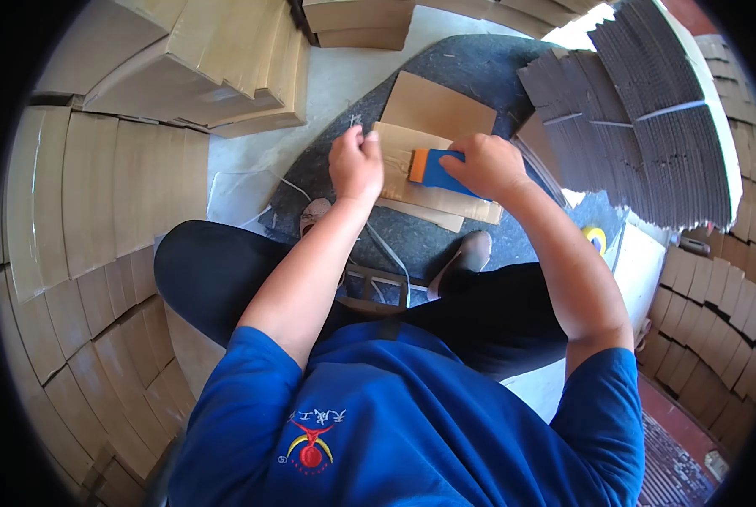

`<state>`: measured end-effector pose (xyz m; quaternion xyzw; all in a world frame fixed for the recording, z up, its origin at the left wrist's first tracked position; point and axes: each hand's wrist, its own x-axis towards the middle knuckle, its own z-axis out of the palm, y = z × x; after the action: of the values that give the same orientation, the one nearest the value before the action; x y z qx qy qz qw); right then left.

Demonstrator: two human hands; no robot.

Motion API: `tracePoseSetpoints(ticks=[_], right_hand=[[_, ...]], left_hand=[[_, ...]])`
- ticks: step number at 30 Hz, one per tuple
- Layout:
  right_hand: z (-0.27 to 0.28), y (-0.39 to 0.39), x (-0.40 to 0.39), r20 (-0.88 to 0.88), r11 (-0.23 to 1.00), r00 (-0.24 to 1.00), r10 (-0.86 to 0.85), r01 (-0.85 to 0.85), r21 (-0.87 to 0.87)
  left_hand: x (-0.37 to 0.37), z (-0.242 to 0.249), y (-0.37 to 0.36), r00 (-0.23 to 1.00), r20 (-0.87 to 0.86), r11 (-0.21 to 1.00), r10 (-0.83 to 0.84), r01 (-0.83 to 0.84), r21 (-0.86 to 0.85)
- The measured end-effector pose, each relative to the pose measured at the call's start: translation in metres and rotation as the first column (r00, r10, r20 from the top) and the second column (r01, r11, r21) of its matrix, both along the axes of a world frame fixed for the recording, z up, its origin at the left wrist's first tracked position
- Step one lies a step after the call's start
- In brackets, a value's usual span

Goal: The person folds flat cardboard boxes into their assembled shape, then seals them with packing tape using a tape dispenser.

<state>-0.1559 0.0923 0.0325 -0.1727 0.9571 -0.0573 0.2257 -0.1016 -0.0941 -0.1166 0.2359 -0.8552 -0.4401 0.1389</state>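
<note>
A flat-looking cardboard box [395, 169] lies on the dark mat in front of me, between my feet. My right hand [492, 165] is closed round a blue tool with an orange end [439, 171], which looks like a tape dispenser. Its orange end points left and lies over the box's top face. At the box's left edge, my left hand [357, 165] is curled, thumb near the fingers; whatever it may hold is hidden. Another brown cardboard piece [437, 106] sticks out behind the box.
Grey corrugated sheets [640, 110] are stacked at the right, bound with white straps. Stacked cartons [133, 186] rise at the left. A yellow tape roll [595, 238] rests beside my right forearm. A pale strap [386, 245] trails over the mat [479, 59].
</note>
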Motion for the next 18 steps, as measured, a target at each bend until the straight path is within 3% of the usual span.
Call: tracePoseSetpoints(ticks=[2, 3, 6, 12, 18], right_hand=[[0.002, 0.0, -0.002, 0.0, 1.0, 1.0, -0.001, 0.001, 0.015], [0.003, 0.001, -0.003, 0.014, 1.0, 1.0, 0.005, -0.005, 0.008], [0.007, 0.012, -0.011, 0.05, 0.999, 0.999, 0.019, -0.017, -0.041], [0.009, 0.074, -0.017, 0.117, 0.957, 0.99, 0.075, -0.039, -0.288], [0.007, 0.142, -0.021, 0.185, 0.947, 0.983, -0.008, 0.067, -0.313]], left_hand=[[-0.009, -0.003, 0.014, 0.957, 0.254, 0.984, -0.138, 0.162, -0.079], [-0.008, 0.004, 0.014, 0.918, 0.363, 0.984, -0.163, 0.177, -0.004], [-0.007, 0.019, 0.015, 0.869, 0.471, 0.983, -0.149, 0.184, -0.028], [-0.008, 0.02, 0.016, 0.845, 0.519, 0.983, -0.131, 0.18, -0.046], [-0.01, 0.007, 0.016, 0.874, 0.48, 0.991, -0.083, 0.124, -0.054]])
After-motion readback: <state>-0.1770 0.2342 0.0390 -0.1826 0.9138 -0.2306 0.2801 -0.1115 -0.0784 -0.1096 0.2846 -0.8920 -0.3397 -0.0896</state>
